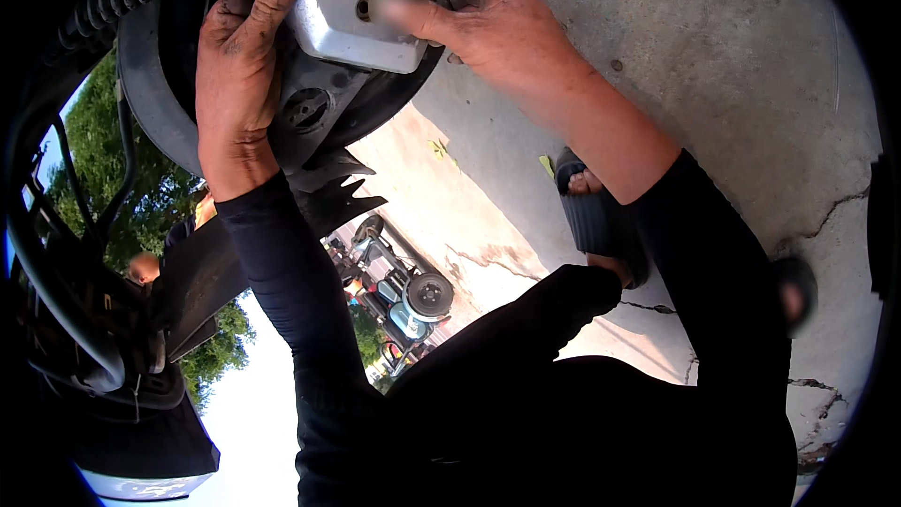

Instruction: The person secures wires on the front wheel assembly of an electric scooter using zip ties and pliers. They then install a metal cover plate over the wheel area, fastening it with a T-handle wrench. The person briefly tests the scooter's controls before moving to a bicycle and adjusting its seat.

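A silver metal cover (pixel 352 23) with a raised rectangular outline sits at the top, over a black wheel (pixel 160 84). My left hand (pixel 239 84) is closed on the cover's left edge, thumb on its face and the other fingers partly hidden behind. My right hand (pixel 497 23) has its fingers curled together at the cover's right edge. The index fingertip, blurred, lies right beside a dark round bolt hole (pixel 364 7). Whatever is between these fingers, if anything, cannot be made out. Below the cover shows a dark bracket with a round slotted part (pixel 308 111).
A ribbed black hose (pixel 103 9) and curved tubing (pixel 84 338) run along the left. Jagged black flaps (pixel 347 192) hang below the wheel. Cracked concrete (pixel 732 47) lies at right, with my sandalled foot (pixel 601 211). Farther off stand a blue vehicle (pixel 404 305) and a person (pixel 145 268).
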`<action>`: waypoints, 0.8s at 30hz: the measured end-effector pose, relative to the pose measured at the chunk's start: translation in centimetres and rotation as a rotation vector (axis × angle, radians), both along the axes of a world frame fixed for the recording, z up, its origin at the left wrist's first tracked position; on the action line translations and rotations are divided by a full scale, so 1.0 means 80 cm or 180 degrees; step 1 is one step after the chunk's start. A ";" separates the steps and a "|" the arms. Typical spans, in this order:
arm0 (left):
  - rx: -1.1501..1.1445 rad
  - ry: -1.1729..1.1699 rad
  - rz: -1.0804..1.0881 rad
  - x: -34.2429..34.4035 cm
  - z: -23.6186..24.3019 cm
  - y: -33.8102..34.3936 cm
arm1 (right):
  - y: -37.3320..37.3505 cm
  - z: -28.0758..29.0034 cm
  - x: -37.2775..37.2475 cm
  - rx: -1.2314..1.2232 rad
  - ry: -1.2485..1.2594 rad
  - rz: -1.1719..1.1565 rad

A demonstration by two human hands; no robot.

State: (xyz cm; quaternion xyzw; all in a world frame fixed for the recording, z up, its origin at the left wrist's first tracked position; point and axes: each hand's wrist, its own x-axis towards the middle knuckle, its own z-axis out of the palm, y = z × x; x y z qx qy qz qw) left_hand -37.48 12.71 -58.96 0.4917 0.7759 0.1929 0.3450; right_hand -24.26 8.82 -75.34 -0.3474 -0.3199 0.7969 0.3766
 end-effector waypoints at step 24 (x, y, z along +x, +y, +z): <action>0.0242 0.0606 0.0033 0.006 0.008 -0.015 | 0.001 0.009 -0.010 -0.0019 0.0404 -0.0113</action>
